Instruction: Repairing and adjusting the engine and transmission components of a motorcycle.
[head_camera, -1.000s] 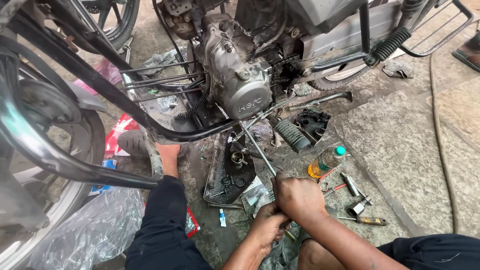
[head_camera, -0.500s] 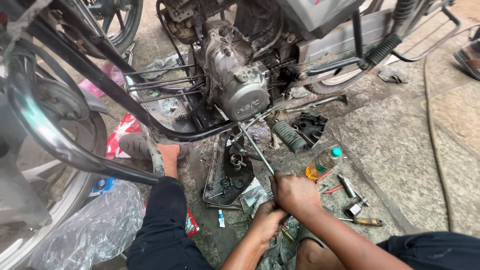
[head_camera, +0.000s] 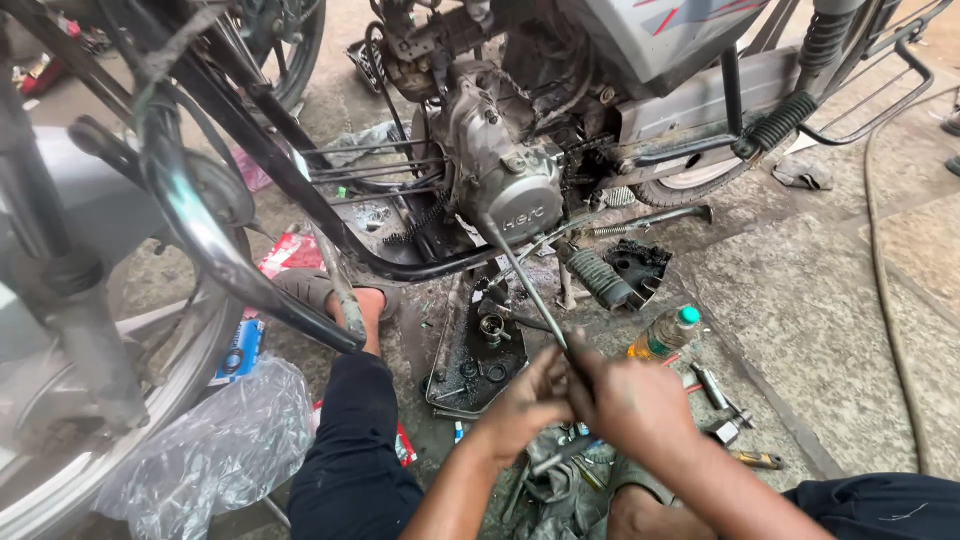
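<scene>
My left hand (head_camera: 525, 400) and my right hand (head_camera: 628, 405) meet low in the middle, both greasy, closed together around the near end of a long thin metal rod (head_camera: 520, 275). The rod slants up and away to the grey engine case (head_camera: 515, 195) of a motorcycle parked on the ground. A dirty engine cover (head_camera: 478, 352) lies open side up just beyond my left hand. Under my hands sits a pile of grey rags with small tools (head_camera: 555, 470).
A small bottle with a green cap (head_camera: 665, 335) and a footrest rubber (head_camera: 600, 278) lie right of the rod. Loose tools (head_camera: 725, 415) lie right of my right hand. Black crash guard tubing (head_camera: 215, 235), a front wheel (head_camera: 130, 420), a clear plastic bag (head_camera: 215, 450) and my sandalled foot (head_camera: 345, 300) fill the left.
Both hands have closed in together on the rod's near end, the left hand rising to meet the right. The view has shifted a little nearer to the engine.
</scene>
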